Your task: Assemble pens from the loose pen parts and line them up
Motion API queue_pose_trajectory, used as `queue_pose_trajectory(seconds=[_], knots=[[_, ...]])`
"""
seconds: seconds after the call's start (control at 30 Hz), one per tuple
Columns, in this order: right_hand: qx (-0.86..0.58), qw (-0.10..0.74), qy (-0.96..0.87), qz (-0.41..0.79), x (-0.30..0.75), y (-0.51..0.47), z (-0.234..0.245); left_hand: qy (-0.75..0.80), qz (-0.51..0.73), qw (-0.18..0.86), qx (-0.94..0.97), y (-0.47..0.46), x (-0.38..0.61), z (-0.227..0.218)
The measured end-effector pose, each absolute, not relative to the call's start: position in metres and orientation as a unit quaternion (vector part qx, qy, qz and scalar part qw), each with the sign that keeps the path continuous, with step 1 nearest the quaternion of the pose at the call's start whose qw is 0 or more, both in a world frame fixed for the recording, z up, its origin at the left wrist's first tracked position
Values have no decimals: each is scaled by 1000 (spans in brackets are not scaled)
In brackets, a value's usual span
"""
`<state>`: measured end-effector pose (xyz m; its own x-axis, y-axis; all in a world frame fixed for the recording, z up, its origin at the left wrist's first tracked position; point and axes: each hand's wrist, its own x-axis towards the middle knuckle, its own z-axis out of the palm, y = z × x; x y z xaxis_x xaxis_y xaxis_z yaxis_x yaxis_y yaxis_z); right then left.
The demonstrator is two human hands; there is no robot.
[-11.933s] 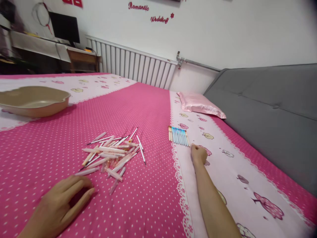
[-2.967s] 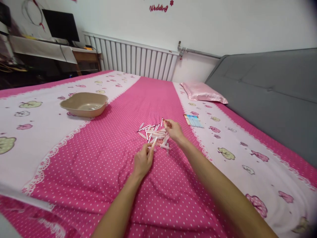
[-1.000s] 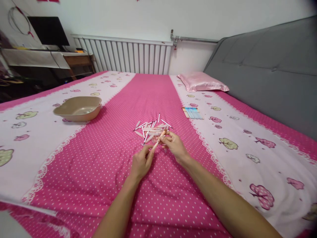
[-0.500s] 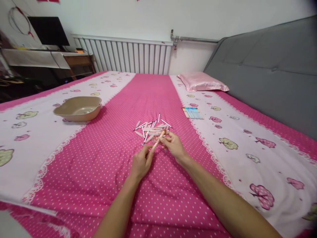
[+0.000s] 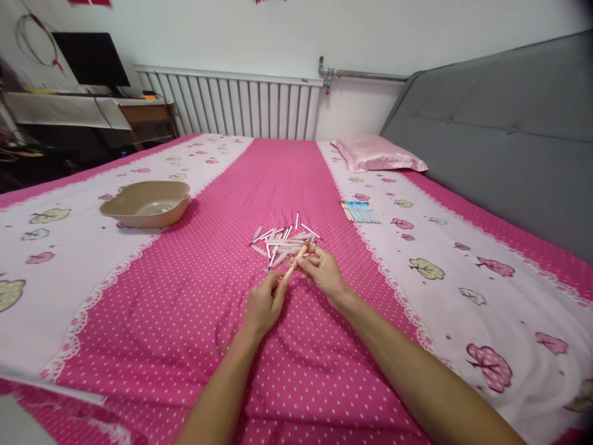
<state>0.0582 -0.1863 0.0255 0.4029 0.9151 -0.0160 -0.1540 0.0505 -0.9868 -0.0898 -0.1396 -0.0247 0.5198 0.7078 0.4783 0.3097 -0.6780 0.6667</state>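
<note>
Your right hand (image 5: 327, 275) has joined your left hand (image 5: 263, 303) on one pen (image 5: 295, 264) (both pinching it). Its assembly now seems nearly complete.

The left hand (image 5: 265, 301) conceals the lower end of the pen (image 5: 295, 264). The right hand (image 5: 327, 276) covers part of the pile (image 5: 280, 243). The upper edge crops the red lettering (image 5: 262, 2); the right edge crops the headboard (image 5: 504, 105).

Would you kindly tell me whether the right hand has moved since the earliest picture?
Yes, the right hand has moved left, across the lace trim, to the pile of pens.
</note>
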Motion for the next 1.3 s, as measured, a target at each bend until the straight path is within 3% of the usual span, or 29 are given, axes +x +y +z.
queue_pose_trajectory(seconds=[1.3], knots=[[-503,621,-380,465,56,-185,20,302,375,262,836,-138,-90,-26]])
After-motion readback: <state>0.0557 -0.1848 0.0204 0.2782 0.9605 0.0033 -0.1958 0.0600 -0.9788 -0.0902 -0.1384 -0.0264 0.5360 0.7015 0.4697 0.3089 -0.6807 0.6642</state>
